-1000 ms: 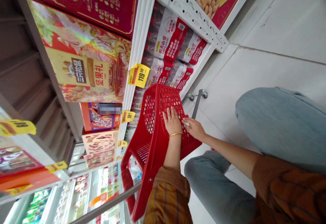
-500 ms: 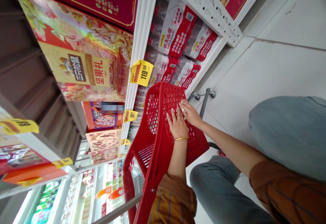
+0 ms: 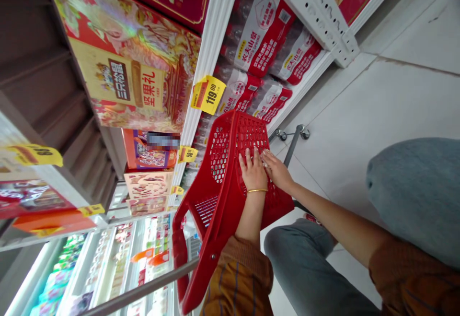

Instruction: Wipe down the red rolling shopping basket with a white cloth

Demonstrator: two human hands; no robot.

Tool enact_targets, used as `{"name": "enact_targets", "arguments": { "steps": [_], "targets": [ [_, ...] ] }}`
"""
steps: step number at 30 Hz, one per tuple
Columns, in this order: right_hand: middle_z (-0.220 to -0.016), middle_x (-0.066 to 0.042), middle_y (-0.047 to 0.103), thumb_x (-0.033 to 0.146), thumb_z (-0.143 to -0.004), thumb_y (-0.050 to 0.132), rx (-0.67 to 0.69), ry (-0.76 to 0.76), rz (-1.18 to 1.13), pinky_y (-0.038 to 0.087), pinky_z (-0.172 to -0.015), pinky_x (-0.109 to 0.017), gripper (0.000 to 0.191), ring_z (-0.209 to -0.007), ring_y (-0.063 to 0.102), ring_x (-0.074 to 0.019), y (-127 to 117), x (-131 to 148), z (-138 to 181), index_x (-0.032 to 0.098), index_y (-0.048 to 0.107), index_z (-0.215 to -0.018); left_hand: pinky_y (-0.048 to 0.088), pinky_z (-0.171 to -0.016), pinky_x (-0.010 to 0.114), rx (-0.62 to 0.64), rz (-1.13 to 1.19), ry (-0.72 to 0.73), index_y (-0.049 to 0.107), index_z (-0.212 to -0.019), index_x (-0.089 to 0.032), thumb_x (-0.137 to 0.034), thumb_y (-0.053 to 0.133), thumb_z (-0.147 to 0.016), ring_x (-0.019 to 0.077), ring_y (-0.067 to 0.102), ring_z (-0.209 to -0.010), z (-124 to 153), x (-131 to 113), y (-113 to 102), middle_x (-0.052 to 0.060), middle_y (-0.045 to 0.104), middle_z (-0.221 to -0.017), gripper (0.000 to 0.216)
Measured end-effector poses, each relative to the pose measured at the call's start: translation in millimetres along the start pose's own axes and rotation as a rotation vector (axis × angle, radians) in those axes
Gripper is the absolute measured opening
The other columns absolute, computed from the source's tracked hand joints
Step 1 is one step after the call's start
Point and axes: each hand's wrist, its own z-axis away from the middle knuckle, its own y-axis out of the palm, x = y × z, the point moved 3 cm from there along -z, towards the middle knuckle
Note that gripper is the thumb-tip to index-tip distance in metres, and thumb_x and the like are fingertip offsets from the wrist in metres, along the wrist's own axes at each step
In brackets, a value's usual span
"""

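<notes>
A red plastic shopping cart (image 3: 230, 210) with a honeycomb-mesh basket appears sideways in my tilted head view. My left hand (image 3: 254, 172), with a gold bracelet at the wrist, lies on the mesh side, its fingers stretched out and slightly spread. Close against it, my right hand (image 3: 278, 169) rests on the same mesh with fingers extended. A small pale spot shows at its fingers; I cannot make out what it is. Grey caster wheels (image 3: 304, 132) on a metal leg show beyond the basket.
Shelves run along the cart, with shrink-wrapped bottled water packs (image 3: 264, 28) low down and a nut gift box (image 3: 143, 62) above. Yellow price tags (image 3: 208, 94) stick out from the shelf edge. My knees (image 3: 305, 263) are near, over pale floor tiles (image 3: 406, 100).
My right hand has shifted closer to my left hand on the mesh. The shelf goods have moved slightly rightward and the view has tilted a little.
</notes>
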Motion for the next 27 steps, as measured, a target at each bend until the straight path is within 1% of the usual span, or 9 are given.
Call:
{"name": "enact_targets", "arguments": {
  "steps": [3, 6, 8, 10, 13, 16, 20, 24, 27],
  "targets": [
    [-0.143, -0.012, 0.044, 0.008, -0.081, 0.044, 0.026, 0.008, 0.022, 0.032, -0.113, -0.050, 0.053, -0.137, 0.035, -0.0243, 1.5, 0.9, 10.7, 0.016, 0.050, -0.133, 0.001, -0.117, 0.055, -0.007, 0.040, -0.001, 0.045, -0.137, -0.019, -0.020, 0.034, -0.091, 0.0281, 0.007, -0.145, -0.3, -0.2, -0.6, 0.002, 0.028, -0.153, 0.047],
    [-0.142, -0.015, 0.045, 0.003, -0.077, 0.044, 0.053, 0.004, 0.051, 0.031, -0.113, -0.048, 0.056, -0.136, 0.035, -0.0243, 2.1, 3.7, 20.8, 0.012, 0.051, -0.132, 0.001, -0.118, 0.055, -0.006, 0.046, -0.004, 0.044, -0.137, -0.018, -0.019, 0.032, -0.092, 0.0280, 0.009, -0.144, -1.0, -0.4, -1.4, 0.001, 0.030, -0.152, 0.047],
    [-0.141, -0.017, 0.045, 0.002, -0.076, 0.044, 0.072, 0.001, 0.070, 0.032, -0.113, -0.048, 0.056, -0.136, 0.037, -0.0248, 0.9, 6.6, 26.8, 0.009, 0.052, -0.131, 0.002, -0.117, 0.056, -0.001, 0.048, -0.006, 0.043, -0.138, -0.018, -0.019, 0.033, -0.092, 0.0280, 0.009, -0.144, -1.7, -0.4, -2.3, 0.001, 0.029, -0.153, 0.047],
    [-0.141, -0.016, 0.046, 0.002, -0.076, 0.044, 0.090, 0.003, 0.085, 0.034, -0.112, -0.046, 0.055, -0.134, 0.039, -0.0245, -1.6, 9.9, 31.8, 0.009, 0.053, -0.129, 0.002, -0.117, 0.055, 0.004, 0.056, -0.004, 0.043, -0.138, -0.019, -0.019, 0.034, -0.092, 0.0277, 0.009, -0.144, -2.3, -0.2, -3.7, 0.001, 0.028, -0.153, 0.047],
    [-0.139, -0.012, 0.050, 0.006, -0.079, 0.045, 0.108, 0.026, 0.111, 0.041, -0.107, -0.043, 0.049, -0.129, 0.046, -0.0237, -7.0, 13.3, 36.6, 0.015, 0.057, -0.126, 0.003, -0.118, 0.054, 0.025, 0.047, 0.006, 0.044, -0.138, -0.018, -0.018, 0.034, -0.091, 0.0272, 0.010, -0.144, -3.2, 1.3, -6.1, 0.002, 0.029, -0.152, 0.047],
    [-0.128, -0.011, 0.059, 0.012, -0.083, 0.046, 0.101, 0.064, 0.145, 0.045, -0.103, -0.043, 0.039, -0.119, 0.056, -0.0244, -12.8, 13.9, 36.0, 0.016, 0.063, -0.117, 0.003, -0.119, 0.051, 0.055, 0.008, 0.021, 0.043, -0.138, -0.015, -0.016, 0.031, -0.091, 0.0255, 0.015, -0.144, -2.9, 4.7, -9.2, 0.004, 0.032, -0.151, 0.048],
    [-0.120, -0.011, 0.064, 0.014, -0.081, 0.047, -0.005, 0.091, 0.121, 0.044, -0.104, -0.044, 0.038, -0.114, 0.059, -0.0243, -21.5, 15.6, 21.7, 0.016, 0.065, -0.114, 0.004, -0.119, 0.048, 0.056, -0.021, 0.030, 0.039, -0.140, -0.012, -0.017, 0.031, -0.092, 0.0250, 0.014, -0.144, 0.5, 11.0, -15.7, 0.004, 0.029, -0.152, 0.050],
    [-0.132, -0.010, 0.056, 0.015, -0.082, 0.046, -0.145, 0.037, 0.028, 0.038, -0.109, -0.046, 0.043, -0.124, 0.050, -0.0235, -27.4, 21.4, -6.9, 0.017, 0.059, -0.123, 0.001, -0.118, 0.051, 0.008, -0.051, -0.021, 0.035, -0.142, -0.022, -0.021, 0.032, -0.093, 0.0235, 0.008, -0.145, 4.9, 16.4, -21.2, -0.001, 0.023, -0.154, 0.050],
    [-0.141, -0.012, 0.047, 0.015, -0.084, 0.043, -0.166, -0.014, 0.004, 0.033, -0.112, -0.046, 0.046, -0.132, 0.042, -0.0230, -25.2, 22.1, -30.7, 0.016, 0.053, -0.129, 0.001, -0.118, 0.053, -0.008, -0.058, -0.050, 0.035, -0.142, -0.025, -0.023, 0.033, -0.093, 0.0248, 0.006, -0.145, 6.0, 17.4, -21.6, -0.005, 0.023, -0.154, 0.050]
  ]
}}
